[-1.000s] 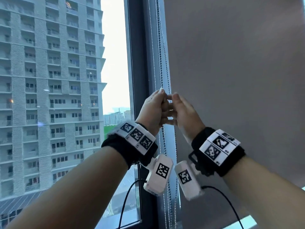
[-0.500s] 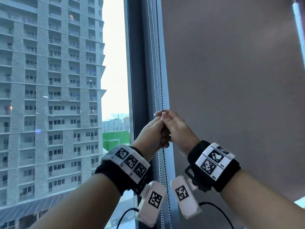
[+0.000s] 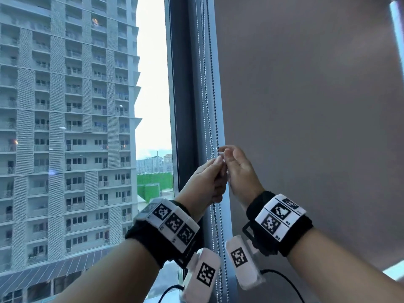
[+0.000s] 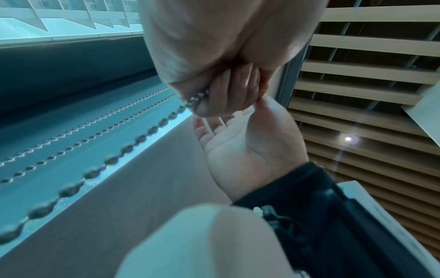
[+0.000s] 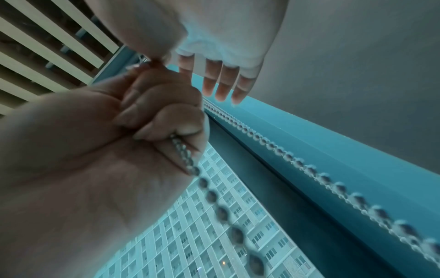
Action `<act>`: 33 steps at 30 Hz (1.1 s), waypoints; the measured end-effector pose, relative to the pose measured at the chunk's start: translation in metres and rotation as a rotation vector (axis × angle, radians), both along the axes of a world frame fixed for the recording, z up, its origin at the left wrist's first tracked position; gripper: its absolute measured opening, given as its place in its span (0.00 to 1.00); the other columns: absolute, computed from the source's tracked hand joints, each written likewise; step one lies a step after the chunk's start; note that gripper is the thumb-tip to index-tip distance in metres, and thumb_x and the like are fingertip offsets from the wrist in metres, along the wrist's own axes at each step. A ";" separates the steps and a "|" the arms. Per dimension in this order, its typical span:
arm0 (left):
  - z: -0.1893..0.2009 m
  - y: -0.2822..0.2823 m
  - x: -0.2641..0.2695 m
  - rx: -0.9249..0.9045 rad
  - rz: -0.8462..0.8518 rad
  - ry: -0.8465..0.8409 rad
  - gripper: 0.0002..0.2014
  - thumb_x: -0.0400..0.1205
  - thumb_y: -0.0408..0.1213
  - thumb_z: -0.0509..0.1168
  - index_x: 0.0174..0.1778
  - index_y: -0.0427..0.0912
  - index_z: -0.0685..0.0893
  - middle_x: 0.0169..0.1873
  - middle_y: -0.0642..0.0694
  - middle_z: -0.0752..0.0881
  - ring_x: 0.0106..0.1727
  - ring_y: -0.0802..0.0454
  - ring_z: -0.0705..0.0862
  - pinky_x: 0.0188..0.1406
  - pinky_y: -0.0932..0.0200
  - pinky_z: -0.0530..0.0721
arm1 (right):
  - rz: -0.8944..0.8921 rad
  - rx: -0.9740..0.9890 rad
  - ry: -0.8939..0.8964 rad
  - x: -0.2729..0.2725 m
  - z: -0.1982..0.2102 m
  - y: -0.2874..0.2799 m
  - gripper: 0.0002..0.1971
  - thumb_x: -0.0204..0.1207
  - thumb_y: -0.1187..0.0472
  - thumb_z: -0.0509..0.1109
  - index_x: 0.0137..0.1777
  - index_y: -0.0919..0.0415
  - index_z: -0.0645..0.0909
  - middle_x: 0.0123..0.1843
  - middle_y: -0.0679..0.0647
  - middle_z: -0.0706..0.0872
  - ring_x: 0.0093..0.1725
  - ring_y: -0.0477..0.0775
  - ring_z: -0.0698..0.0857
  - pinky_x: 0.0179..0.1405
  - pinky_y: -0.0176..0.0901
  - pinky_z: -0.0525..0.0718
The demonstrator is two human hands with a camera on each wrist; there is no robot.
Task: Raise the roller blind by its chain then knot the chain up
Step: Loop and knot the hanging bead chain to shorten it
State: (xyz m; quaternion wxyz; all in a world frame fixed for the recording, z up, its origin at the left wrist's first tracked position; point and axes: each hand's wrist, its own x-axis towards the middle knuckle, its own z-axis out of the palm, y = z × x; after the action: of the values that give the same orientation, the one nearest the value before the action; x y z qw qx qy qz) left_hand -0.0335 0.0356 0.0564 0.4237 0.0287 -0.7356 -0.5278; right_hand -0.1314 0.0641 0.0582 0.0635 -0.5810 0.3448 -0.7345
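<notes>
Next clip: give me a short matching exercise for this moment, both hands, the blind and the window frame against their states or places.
Column 1:
1. left hand
2. right hand
3. roller blind
4. window frame

Column 2:
a. grey fabric, covers the right side
b. fist closed around the bead chain
c. dark upright, left of the chain
d. thumb and forefinger pinched, other fingers straight

Pairs: 1-b, 2-d, 3-a, 4-c

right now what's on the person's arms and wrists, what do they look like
Both forearms are bare, no sleeves. Each wrist has a black fabric band topped with white tiles printed with black square codes: left wrist band, right wrist band. A white coded camera pod hangs under each, trailing a black cable.
</notes>
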 end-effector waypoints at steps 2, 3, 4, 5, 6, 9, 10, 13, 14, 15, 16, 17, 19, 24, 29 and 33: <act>0.000 0.000 0.000 0.002 -0.008 0.005 0.18 0.88 0.46 0.49 0.31 0.47 0.66 0.20 0.52 0.61 0.18 0.58 0.56 0.15 0.65 0.53 | -0.023 0.015 -0.022 -0.003 0.002 -0.004 0.10 0.83 0.55 0.56 0.59 0.53 0.76 0.56 0.52 0.81 0.52 0.46 0.82 0.53 0.39 0.80; -0.001 0.000 -0.001 0.005 -0.012 0.007 0.18 0.88 0.46 0.49 0.31 0.47 0.66 0.20 0.51 0.61 0.18 0.58 0.56 0.15 0.66 0.53 | -0.011 0.038 -0.031 -0.005 0.003 -0.006 0.13 0.83 0.55 0.56 0.64 0.54 0.73 0.60 0.51 0.80 0.54 0.43 0.81 0.52 0.35 0.79; -0.001 0.000 -0.001 0.009 -0.016 0.010 0.19 0.88 0.46 0.49 0.30 0.47 0.66 0.21 0.50 0.60 0.18 0.58 0.55 0.15 0.66 0.53 | 0.017 0.065 -0.041 -0.006 0.004 -0.007 0.15 0.83 0.55 0.57 0.68 0.55 0.71 0.62 0.52 0.79 0.54 0.40 0.80 0.50 0.33 0.78; -0.001 0.000 -0.001 0.014 -0.021 0.016 0.19 0.87 0.46 0.50 0.30 0.47 0.66 0.21 0.50 0.59 0.18 0.58 0.55 0.14 0.67 0.53 | 0.052 0.088 -0.052 -0.007 0.005 -0.010 0.17 0.83 0.55 0.57 0.70 0.57 0.68 0.62 0.53 0.79 0.54 0.40 0.80 0.49 0.32 0.78; -0.001 -0.001 -0.001 0.021 -0.025 0.021 0.19 0.87 0.46 0.50 0.30 0.47 0.66 0.21 0.49 0.59 0.18 0.59 0.55 0.14 0.67 0.53 | 0.076 0.105 -0.063 -0.007 0.005 -0.012 0.18 0.83 0.56 0.57 0.71 0.58 0.67 0.61 0.55 0.79 0.54 0.41 0.80 0.51 0.33 0.79; -0.002 -0.002 0.001 0.030 -0.031 0.034 0.18 0.87 0.46 0.51 0.31 0.47 0.65 0.21 0.50 0.59 0.18 0.59 0.56 0.16 0.66 0.51 | 0.054 0.124 -0.083 -0.008 0.003 -0.020 0.19 0.82 0.56 0.59 0.70 0.59 0.67 0.54 0.61 0.82 0.54 0.52 0.83 0.62 0.48 0.81; -0.002 -0.003 0.002 0.028 -0.030 0.037 0.18 0.87 0.46 0.50 0.30 0.47 0.65 0.20 0.50 0.59 0.18 0.59 0.55 0.16 0.65 0.51 | 0.035 0.137 -0.086 -0.008 0.002 -0.022 0.19 0.81 0.55 0.60 0.70 0.58 0.67 0.52 0.60 0.83 0.54 0.53 0.83 0.65 0.51 0.80; -0.002 -0.005 0.005 0.022 -0.016 0.038 0.19 0.88 0.45 0.49 0.30 0.46 0.65 0.20 0.50 0.59 0.18 0.58 0.55 0.18 0.65 0.50 | 0.038 0.218 -0.080 -0.010 0.001 -0.030 0.23 0.80 0.52 0.62 0.73 0.55 0.65 0.54 0.51 0.82 0.59 0.51 0.82 0.69 0.53 0.77; -0.002 -0.006 0.007 0.023 -0.012 0.037 0.19 0.88 0.45 0.49 0.30 0.46 0.65 0.20 0.50 0.59 0.18 0.58 0.55 0.18 0.65 0.50 | 0.049 0.253 -0.075 -0.009 0.001 -0.032 0.23 0.80 0.51 0.62 0.74 0.54 0.65 0.58 0.53 0.82 0.62 0.53 0.81 0.68 0.53 0.77; -0.002 -0.007 0.008 0.025 -0.012 0.038 0.19 0.88 0.45 0.49 0.29 0.46 0.65 0.20 0.50 0.59 0.18 0.58 0.55 0.17 0.67 0.51 | 0.060 0.277 -0.074 -0.009 0.001 -0.035 0.23 0.80 0.51 0.62 0.73 0.53 0.66 0.61 0.55 0.82 0.62 0.54 0.82 0.64 0.52 0.79; -0.002 -0.008 0.010 0.028 -0.012 0.041 0.19 0.88 0.45 0.49 0.29 0.46 0.65 0.19 0.50 0.59 0.18 0.59 0.55 0.16 0.69 0.52 | 0.067 0.289 -0.074 -0.008 0.001 -0.035 0.20 0.80 0.51 0.61 0.70 0.53 0.69 0.60 0.57 0.82 0.59 0.54 0.83 0.59 0.51 0.82; -0.002 -0.009 0.011 0.029 -0.011 0.045 0.19 0.87 0.45 0.49 0.29 0.46 0.65 0.19 0.51 0.60 0.18 0.59 0.55 0.15 0.70 0.53 | 0.069 0.285 -0.075 -0.006 0.000 -0.036 0.15 0.81 0.52 0.61 0.66 0.54 0.72 0.56 0.58 0.84 0.54 0.55 0.84 0.54 0.51 0.83; -0.003 -0.011 0.014 0.034 -0.010 0.054 0.19 0.87 0.46 0.49 0.30 0.46 0.65 0.19 0.52 0.61 0.17 0.59 0.56 0.14 0.70 0.56 | 0.081 0.255 -0.079 -0.001 -0.002 -0.037 0.08 0.82 0.54 0.59 0.53 0.55 0.77 0.43 0.60 0.82 0.40 0.57 0.81 0.41 0.51 0.82; -0.007 -0.015 0.019 0.028 0.030 0.073 0.18 0.88 0.45 0.48 0.31 0.46 0.66 0.19 0.53 0.62 0.18 0.59 0.56 0.13 0.69 0.59 | 0.071 0.179 -0.070 0.004 -0.009 -0.035 0.16 0.84 0.57 0.55 0.34 0.55 0.72 0.24 0.49 0.64 0.19 0.43 0.62 0.16 0.32 0.63; -0.017 -0.019 0.019 0.069 0.085 0.140 0.17 0.87 0.46 0.49 0.33 0.47 0.71 0.20 0.53 0.62 0.19 0.59 0.56 0.13 0.68 0.58 | 0.002 0.103 -0.022 0.006 -0.017 -0.025 0.14 0.84 0.56 0.54 0.43 0.58 0.79 0.25 0.48 0.67 0.22 0.43 0.64 0.20 0.34 0.64; -0.024 -0.018 0.018 0.137 0.080 0.162 0.18 0.88 0.46 0.48 0.34 0.46 0.73 0.19 0.53 0.62 0.18 0.59 0.57 0.13 0.68 0.58 | 0.000 0.082 0.017 0.012 -0.022 -0.011 0.14 0.84 0.54 0.55 0.51 0.59 0.81 0.22 0.41 0.72 0.22 0.38 0.69 0.25 0.28 0.67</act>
State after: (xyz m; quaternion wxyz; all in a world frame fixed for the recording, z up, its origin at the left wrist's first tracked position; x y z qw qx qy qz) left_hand -0.0160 0.0174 0.0324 0.4997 0.0443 -0.6592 -0.5602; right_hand -0.1197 0.0534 0.0361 0.0843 -0.5840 0.3752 -0.7149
